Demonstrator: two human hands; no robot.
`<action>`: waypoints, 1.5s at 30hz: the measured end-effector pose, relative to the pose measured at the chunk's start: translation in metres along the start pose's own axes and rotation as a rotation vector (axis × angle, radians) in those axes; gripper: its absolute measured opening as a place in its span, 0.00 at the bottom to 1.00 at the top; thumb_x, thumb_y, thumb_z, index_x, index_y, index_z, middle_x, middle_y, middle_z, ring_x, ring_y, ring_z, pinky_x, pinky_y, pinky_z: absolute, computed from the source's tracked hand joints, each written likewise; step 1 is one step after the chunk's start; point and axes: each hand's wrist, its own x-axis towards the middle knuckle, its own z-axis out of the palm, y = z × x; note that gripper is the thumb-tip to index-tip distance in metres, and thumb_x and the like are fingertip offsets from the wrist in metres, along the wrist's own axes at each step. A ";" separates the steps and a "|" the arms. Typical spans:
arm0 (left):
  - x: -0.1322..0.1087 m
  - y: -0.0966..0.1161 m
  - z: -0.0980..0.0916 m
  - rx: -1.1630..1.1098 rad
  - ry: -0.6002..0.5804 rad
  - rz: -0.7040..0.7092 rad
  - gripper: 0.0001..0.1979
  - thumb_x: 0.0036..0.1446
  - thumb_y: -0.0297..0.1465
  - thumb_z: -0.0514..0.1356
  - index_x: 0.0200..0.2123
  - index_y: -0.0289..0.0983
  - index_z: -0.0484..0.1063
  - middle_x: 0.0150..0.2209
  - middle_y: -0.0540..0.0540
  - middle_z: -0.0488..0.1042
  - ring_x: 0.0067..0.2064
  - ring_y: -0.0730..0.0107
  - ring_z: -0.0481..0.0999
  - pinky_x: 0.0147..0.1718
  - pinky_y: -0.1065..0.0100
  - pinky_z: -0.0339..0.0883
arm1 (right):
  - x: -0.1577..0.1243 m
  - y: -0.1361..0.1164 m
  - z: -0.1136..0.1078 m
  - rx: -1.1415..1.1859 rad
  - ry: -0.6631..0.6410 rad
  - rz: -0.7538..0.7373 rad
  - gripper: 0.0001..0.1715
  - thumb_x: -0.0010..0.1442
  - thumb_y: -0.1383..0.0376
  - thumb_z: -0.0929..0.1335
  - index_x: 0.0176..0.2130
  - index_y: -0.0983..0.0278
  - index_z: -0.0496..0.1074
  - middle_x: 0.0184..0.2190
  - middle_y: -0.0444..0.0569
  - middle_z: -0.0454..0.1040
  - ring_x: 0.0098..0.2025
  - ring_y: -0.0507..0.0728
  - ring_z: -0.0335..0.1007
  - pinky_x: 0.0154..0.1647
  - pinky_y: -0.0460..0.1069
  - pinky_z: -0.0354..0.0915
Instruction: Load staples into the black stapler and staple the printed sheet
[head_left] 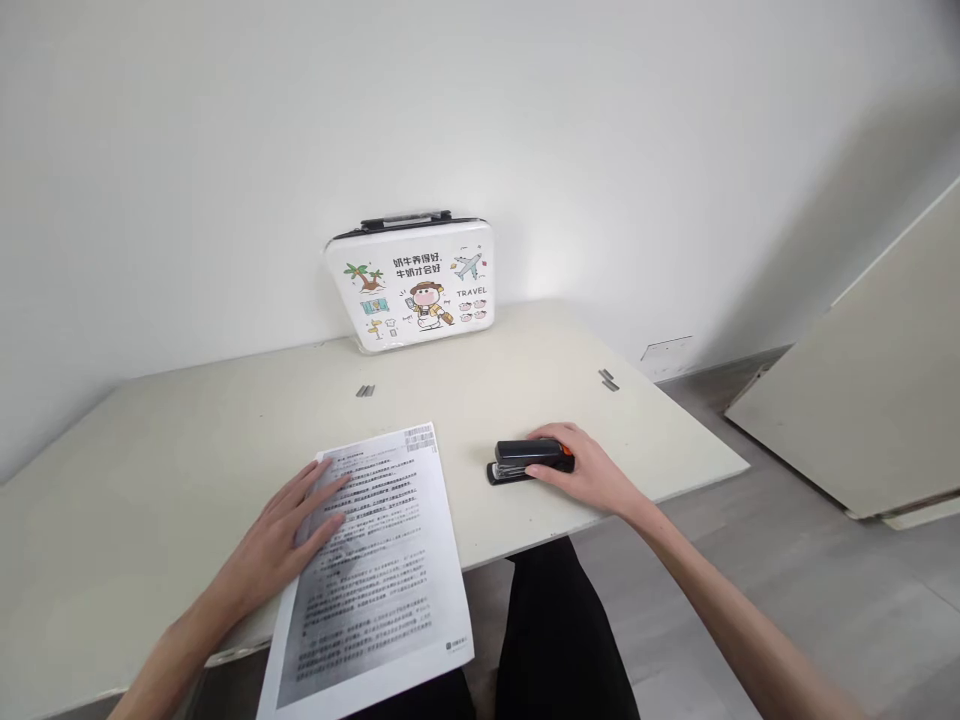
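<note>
A printed sheet of paper point(382, 570) lies on the pale table point(150, 450), its lower end hanging over the front edge. My left hand point(289, 530) rests flat on the sheet's left side, fingers stretched out. A black stapler point(525, 460) with an orange rear end lies on the table right of the sheet. My right hand point(581, 465) is wrapped round the stapler's rear end, fingers curled over its top.
A white carry case point(412, 285) with cartoon prints leans against the wall at the back. Strips of staples lie on the table, one point(364, 391) behind the paper and one point(608, 380) near the right edge. A pale board point(885, 400) stands on the floor to the right.
</note>
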 end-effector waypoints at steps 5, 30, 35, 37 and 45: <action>0.000 0.000 -0.002 0.031 0.011 -0.008 0.28 0.71 0.51 0.52 0.70 0.53 0.66 0.77 0.51 0.50 0.75 0.44 0.55 0.70 0.42 0.55 | 0.000 0.000 0.001 0.013 -0.011 0.017 0.22 0.64 0.51 0.72 0.54 0.55 0.74 0.55 0.51 0.77 0.61 0.64 0.70 0.59 0.59 0.69; 0.007 -0.053 -0.024 0.160 -0.062 -0.103 0.34 0.71 0.54 0.46 0.74 0.48 0.59 0.75 0.46 0.56 0.75 0.46 0.54 0.72 0.42 0.48 | -0.003 0.006 0.002 0.018 0.006 0.033 0.23 0.63 0.48 0.72 0.52 0.55 0.74 0.53 0.51 0.79 0.56 0.64 0.74 0.57 0.60 0.70; -0.006 -0.054 -0.021 0.146 0.003 -0.234 0.35 0.72 0.53 0.44 0.75 0.46 0.56 0.75 0.45 0.55 0.74 0.47 0.57 0.71 0.42 0.52 | -0.004 0.010 0.004 0.019 0.000 0.042 0.24 0.63 0.46 0.72 0.53 0.54 0.74 0.54 0.51 0.78 0.56 0.65 0.74 0.56 0.61 0.71; -0.012 -0.056 -0.021 0.137 0.020 -0.289 0.35 0.71 0.53 0.45 0.74 0.44 0.58 0.75 0.43 0.57 0.74 0.45 0.58 0.70 0.42 0.54 | -0.004 0.011 0.005 0.022 -0.007 0.049 0.24 0.63 0.46 0.72 0.53 0.54 0.73 0.54 0.51 0.78 0.56 0.66 0.74 0.55 0.62 0.71; -0.020 -0.058 -0.025 0.039 0.027 -0.430 0.40 0.69 0.56 0.46 0.71 0.35 0.61 0.72 0.37 0.61 0.72 0.43 0.61 0.70 0.44 0.56 | -0.006 0.005 0.003 0.008 -0.010 0.061 0.22 0.64 0.47 0.71 0.52 0.54 0.74 0.54 0.51 0.78 0.55 0.66 0.74 0.55 0.62 0.71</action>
